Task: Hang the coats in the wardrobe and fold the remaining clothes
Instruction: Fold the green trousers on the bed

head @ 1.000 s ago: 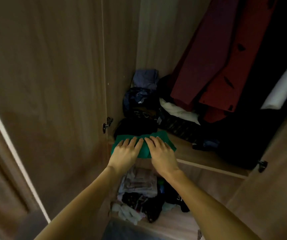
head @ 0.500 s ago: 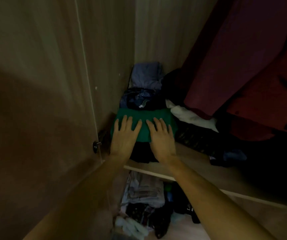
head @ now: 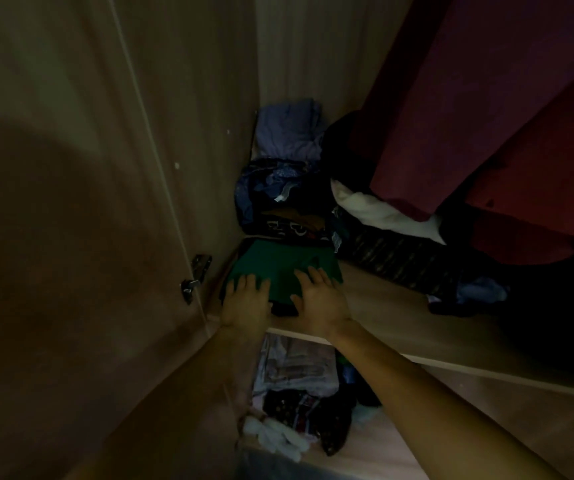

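Everything here is placed from the folded green garment (head: 278, 268), which lies at the left end of the wardrobe shelf (head: 399, 317), on top of something dark.

Left of the green garment stands the wooden wardrobe door (head: 71, 237), with a metal hinge (head: 197, 277) just beside the garment's left edge. The left hand (head: 245, 304) lies palm down on the garment's near left corner, its fingers straight and slightly spread. The right hand (head: 320, 301) lies palm down on the near right part, fingers likewise straight and fanned a little; neither hand pinches the cloth.

Directly behind the green garment, touching its far edge, sits a heap of dark patterned clothes (head: 285, 199), and behind that a pale lilac bundle (head: 289, 129) in the corner. Below the green garment, under the shelf, lies a pile of mixed clothes (head: 299, 382).

Right of the green garment, a dark striped cloth (head: 399, 261) stretches along the shelf, with a white garment (head: 375, 211) behind it. Above and to the right hang the dark red coats (head: 469, 116).
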Tool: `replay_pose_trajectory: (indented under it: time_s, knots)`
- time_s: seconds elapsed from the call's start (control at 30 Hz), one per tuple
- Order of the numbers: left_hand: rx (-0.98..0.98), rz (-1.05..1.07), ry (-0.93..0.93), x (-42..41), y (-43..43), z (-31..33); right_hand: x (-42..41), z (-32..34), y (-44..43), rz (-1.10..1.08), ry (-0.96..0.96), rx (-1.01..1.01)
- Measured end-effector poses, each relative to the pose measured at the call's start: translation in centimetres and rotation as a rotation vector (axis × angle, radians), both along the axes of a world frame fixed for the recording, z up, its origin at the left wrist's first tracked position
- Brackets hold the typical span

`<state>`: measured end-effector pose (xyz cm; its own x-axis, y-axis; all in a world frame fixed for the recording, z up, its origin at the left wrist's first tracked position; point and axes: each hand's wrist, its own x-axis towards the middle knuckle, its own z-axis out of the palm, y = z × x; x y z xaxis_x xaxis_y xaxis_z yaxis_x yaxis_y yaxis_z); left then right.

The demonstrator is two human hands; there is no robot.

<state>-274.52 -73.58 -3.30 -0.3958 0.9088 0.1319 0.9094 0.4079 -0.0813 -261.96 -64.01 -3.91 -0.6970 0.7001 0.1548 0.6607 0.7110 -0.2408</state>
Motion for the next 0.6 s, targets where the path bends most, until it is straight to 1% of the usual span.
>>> replay_pose_trajectory:
  time_s: [0.13, 0.23, 0.33, 0.5, 0.6]
  knots:
    - [0.107, 0.003, -0.046, 1.2, -3.7, 2.6, 1.1, 2.5, -3.6, -0.002, 0.104, 0.016]
    - [0.198, 0.004, -0.086, 2.6, -7.2, 4.3, 3.3, 4.0, -6.6, -0.008, 0.168, 0.076]
    - [0.296, -0.007, -0.133, 4.1, -10.2, 5.6, 5.8, 5.3, -9.7, -0.024, 0.218, 0.096]
    - [0.342, -0.062, -0.246, 7.1, -14.0, 7.1, 10.1, 7.2, -14.1, -0.068, 0.214, 0.111]
    - [0.349, -0.11, -0.279, 9.3, -16.7, 7.8, 12.7, 8.6, -16.6, -0.092, 0.237, 0.127]
